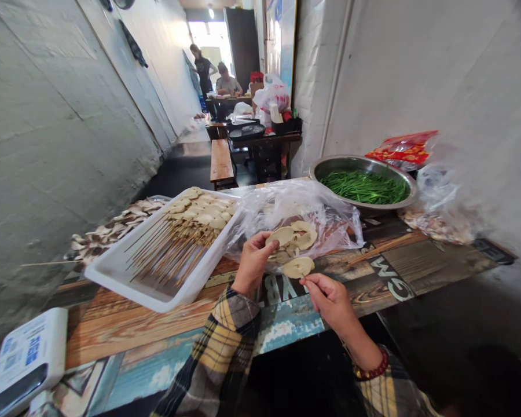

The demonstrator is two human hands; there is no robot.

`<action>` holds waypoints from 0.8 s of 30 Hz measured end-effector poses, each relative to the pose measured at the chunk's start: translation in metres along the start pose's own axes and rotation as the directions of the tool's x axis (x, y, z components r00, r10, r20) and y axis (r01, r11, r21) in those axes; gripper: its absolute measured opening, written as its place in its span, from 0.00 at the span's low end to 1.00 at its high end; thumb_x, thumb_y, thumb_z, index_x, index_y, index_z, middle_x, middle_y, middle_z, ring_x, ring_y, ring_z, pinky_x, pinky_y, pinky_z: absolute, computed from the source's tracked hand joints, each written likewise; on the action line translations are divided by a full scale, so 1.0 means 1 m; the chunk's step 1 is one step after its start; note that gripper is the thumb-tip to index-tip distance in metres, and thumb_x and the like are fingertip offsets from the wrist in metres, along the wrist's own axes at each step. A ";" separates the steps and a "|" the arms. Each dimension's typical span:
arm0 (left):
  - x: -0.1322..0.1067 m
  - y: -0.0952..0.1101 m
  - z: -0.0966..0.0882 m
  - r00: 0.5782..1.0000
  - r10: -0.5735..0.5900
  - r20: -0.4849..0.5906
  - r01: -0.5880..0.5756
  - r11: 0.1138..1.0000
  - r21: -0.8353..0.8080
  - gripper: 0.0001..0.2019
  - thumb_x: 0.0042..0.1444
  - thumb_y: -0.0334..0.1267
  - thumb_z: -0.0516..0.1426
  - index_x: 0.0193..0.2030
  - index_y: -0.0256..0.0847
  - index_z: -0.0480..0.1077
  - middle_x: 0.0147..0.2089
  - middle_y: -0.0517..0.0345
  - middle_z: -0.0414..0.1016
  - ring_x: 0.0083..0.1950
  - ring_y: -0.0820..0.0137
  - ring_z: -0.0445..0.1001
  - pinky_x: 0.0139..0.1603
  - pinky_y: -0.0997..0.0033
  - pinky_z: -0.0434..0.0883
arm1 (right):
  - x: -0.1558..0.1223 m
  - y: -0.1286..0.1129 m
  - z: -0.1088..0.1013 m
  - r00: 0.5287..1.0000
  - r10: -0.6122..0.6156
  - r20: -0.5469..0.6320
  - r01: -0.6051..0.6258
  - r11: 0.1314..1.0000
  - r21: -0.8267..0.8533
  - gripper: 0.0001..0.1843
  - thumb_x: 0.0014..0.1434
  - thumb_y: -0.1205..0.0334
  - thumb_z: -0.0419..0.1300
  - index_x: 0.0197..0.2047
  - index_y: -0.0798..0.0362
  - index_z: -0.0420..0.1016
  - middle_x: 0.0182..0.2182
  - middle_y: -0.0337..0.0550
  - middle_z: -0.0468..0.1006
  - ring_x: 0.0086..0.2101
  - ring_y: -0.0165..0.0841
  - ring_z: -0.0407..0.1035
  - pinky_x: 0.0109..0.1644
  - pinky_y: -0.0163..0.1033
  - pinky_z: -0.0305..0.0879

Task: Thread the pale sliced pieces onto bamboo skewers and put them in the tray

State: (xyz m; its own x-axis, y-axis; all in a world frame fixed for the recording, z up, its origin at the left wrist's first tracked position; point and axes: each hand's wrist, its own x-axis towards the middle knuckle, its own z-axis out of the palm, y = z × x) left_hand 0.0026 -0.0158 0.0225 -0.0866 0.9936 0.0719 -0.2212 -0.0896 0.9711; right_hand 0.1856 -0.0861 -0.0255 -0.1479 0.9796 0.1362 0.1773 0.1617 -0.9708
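My left hand [256, 260] is closed, with thumb and fingers pinching a pale, thin, round slice [282, 236] above an open clear plastic bag [278, 202]. More such slices [304, 238] lie in the bag just beyond my fingers. My right hand [327, 295] pinches the lower edge of another pale round slice [298, 267]; whether a skewer is also in its fingers cannot be made out. Left of my hands, a white plastic tray [113, 269] holds many similar slices threaded on thin wooden skewers [169, 249], their bare ends pointing toward me.
A metal bowl of green stalks [315, 171] stands at the back right, beside a red package [403, 149] and a clear bag [438, 202]. Loose sticks [382, 248] lie right. Grey-brown pieces [113, 229] are left of the tray; a white device [30, 353] is front left. Two people are far back.
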 end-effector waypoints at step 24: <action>-0.003 0.004 0.001 1.000 0.000 0.007 -0.001 0.998 0.070 0.09 0.43 0.39 0.66 0.32 0.37 0.76 0.29 0.60 0.75 0.30 0.74 0.68 0.33 0.75 0.64 | 0.004 -0.007 0.004 1.000 -0.002 -0.014 0.001 0.998 -0.062 0.17 0.63 0.54 0.53 0.37 0.57 0.77 0.13 0.31 0.63 0.15 0.26 0.59 0.22 0.31 0.55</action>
State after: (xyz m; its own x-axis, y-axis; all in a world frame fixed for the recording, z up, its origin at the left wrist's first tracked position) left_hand 0.0030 -0.0187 0.0267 -0.0798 0.9941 0.0739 -0.1530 -0.0855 0.9845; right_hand 0.1801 -0.0839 -0.0185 -0.1343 0.9809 0.1407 0.2376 0.1697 -0.9564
